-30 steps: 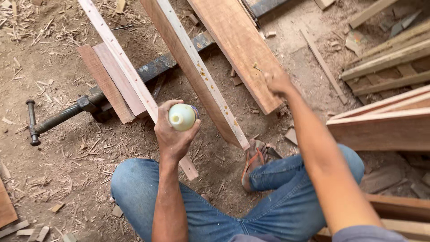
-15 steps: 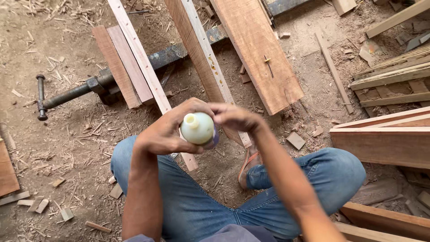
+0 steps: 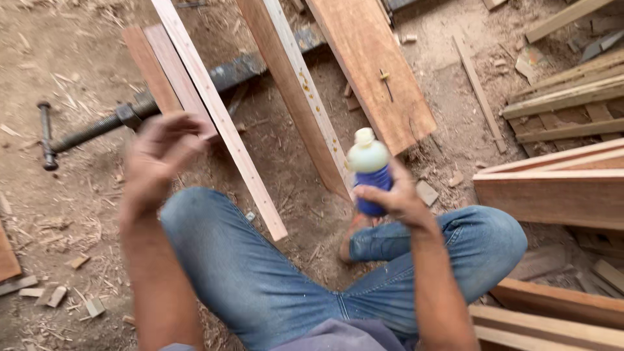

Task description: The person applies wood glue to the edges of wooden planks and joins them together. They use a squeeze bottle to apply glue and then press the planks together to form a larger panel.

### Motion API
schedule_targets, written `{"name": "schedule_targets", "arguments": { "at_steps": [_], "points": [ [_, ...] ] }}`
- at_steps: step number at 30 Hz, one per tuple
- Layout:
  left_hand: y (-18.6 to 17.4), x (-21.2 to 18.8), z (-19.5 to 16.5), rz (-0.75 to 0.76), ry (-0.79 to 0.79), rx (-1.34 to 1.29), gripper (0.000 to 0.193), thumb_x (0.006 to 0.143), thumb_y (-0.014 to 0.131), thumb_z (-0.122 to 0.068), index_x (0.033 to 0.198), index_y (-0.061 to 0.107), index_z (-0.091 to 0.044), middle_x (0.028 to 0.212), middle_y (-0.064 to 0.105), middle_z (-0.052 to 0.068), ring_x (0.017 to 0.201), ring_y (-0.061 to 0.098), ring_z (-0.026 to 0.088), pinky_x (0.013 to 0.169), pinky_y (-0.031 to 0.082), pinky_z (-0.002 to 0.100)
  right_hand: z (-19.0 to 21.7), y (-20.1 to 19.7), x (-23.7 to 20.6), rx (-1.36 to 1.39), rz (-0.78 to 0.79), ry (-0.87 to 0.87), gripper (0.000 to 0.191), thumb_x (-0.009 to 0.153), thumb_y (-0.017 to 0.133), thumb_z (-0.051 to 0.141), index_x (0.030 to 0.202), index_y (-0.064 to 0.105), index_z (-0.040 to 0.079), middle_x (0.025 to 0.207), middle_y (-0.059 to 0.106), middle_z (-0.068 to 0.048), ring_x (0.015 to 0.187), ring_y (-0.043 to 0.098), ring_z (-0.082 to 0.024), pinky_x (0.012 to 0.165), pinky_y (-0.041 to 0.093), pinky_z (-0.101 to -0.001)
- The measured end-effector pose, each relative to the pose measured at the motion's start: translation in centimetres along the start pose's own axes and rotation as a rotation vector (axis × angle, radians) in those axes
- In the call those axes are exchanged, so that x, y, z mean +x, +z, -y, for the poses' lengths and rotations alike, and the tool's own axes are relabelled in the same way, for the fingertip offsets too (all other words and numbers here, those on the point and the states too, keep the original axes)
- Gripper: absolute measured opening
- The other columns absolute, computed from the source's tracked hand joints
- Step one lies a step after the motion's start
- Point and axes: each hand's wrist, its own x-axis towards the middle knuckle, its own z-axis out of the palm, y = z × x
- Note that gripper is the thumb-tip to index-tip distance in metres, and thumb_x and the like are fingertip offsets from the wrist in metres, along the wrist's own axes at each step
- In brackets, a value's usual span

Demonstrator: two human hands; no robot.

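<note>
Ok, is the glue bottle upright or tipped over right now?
Upright. The bottle stands cap-up in the right hand, above the ground. How full it is, cannot tell.

Right hand (image 3: 390, 198) gripping a pale bottle with a blue label (image 3: 368, 172) above the knee, left hand (image 3: 159, 156) raised with loose fingers, blurred, over a thin wood strip (image 3: 221, 120), wide plank (image 3: 370, 68), metal bar clamp (image 3: 97, 127), sawdust-strewn ground (image 3: 65, 208)

Dirt floor (image 3: 84, 58): planks (image 3: 370, 71), bar clamp (image 3: 97, 127), offcuts (image 3: 58, 296).
</note>
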Motion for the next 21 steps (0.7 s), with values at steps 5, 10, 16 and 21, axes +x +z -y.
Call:
{"name": "schedule_targets", "arguments": {
  "at_steps": [5, 10, 16, 21],
  "points": [
    [-6.5, 0.2, 9.9, -0.579, -0.346, 0.362, 0.048, 0.091, 0.076, -0.019, 0.133, 0.061, -0.003, 0.134, 0.066, 0.014, 0.121, 0.064, 0.023, 0.105, 0.054, 0.040, -0.9, -1.7, -1.7, -0.532, -0.250, -0.026, 0.078, 0.072, 0.087, 0.041, 0.135, 0.056, 0.005, 0.113, 0.070, -0.010, 0.102, 0.069, -0.024, 0.092, 0.055, -0.0390],
    [-6.7, 0.0, 17.3, -0.599, -0.695, 0.781, 0.085, 0.089, 0.077, -0.028, 0.158, 0.034, -0.006, 0.166, 0.013, 0.024, 0.153, 0.013, 0.041, 0.124, 0.015, 0.059, -3.2, -0.2, -1.8, -0.920, -0.321, -0.087, 0.079, 0.069, 0.092, 0.041, 0.131, 0.060, 0.002, 0.119, 0.060, -0.019, 0.108, 0.063, -0.034, 0.091, 0.051, -0.0480],
    [-5.9, -0.5, 19.3, -0.522, -0.880, 0.807, 0.110, 0.095, 0.066, -0.055, 0.171, -0.001, -0.011, 0.168, -0.029, 0.023, 0.156, -0.023, 0.047, 0.127, -0.009, 0.066, -4.0, 0.7, -1.1, -0.987, -0.280, -0.003, 0.077, 0.067, 0.089, 0.039, 0.131, 0.061, 0.006, 0.114, 0.057, -0.016, 0.103, 0.063, -0.034, 0.088, 0.052, -0.0484],
    [-5.5, -1.1, 19.7, -0.365, -0.937, 0.804, 0.125, 0.095, 0.063, -0.067, 0.165, -0.025, -0.011, 0.152, -0.045, 0.028, 0.146, -0.038, 0.052, 0.120, -0.022, 0.070, -3.6, 1.5, -0.4, -1.065, -0.268, 0.032, 0.079, 0.065, 0.091, 0.040, 0.131, 0.061, 0.008, 0.112, 0.057, -0.015, 0.100, 0.063, -0.035, 0.084, 0.052, -0.0499]
  ]
}}
